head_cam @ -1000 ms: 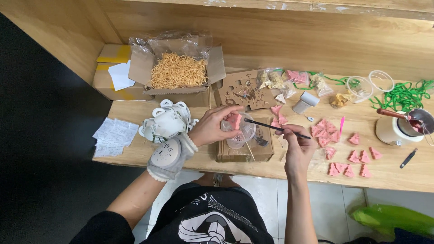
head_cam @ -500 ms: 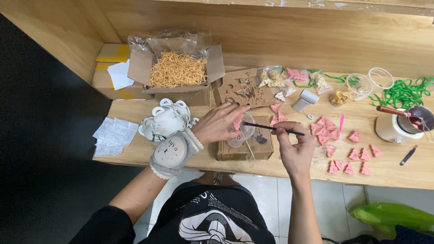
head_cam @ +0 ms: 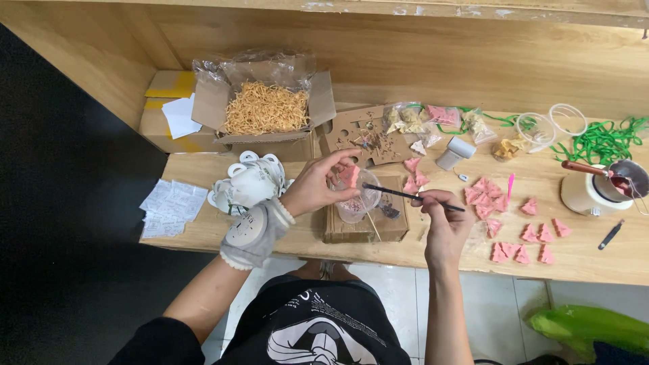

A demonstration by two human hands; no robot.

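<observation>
Your left hand (head_cam: pixel 318 189) had its grip clamped on a pink piece (head_cam: pixel 349 176), held over the clear cup (head_cam: pixel 358 199) at centre frame; your right hand (head_cam: pixel 443 220) pinched a thin dark stick (head_cam: pixel 412 196), its tip reaching toward that piece. The risk, as I judged it: the cup sat on a small cardboard box (head_cam: pixel 365 223) near the surface's front edge, so a nudge from the stick could have tipped it. A loose pinch could have dropped the piece. Further right, more pink pieces (head_cam: pixel 524 233) lay scattered on the wooden surface (head_cam: pixel 595 260), with a pot (head_cam: pixel 595 192) beyond. In the upper left sat an open box of straw-coloured shreds (head_cam: pixel 267 108), against a wooden wall (head_cam: pixel 439 61).
</observation>
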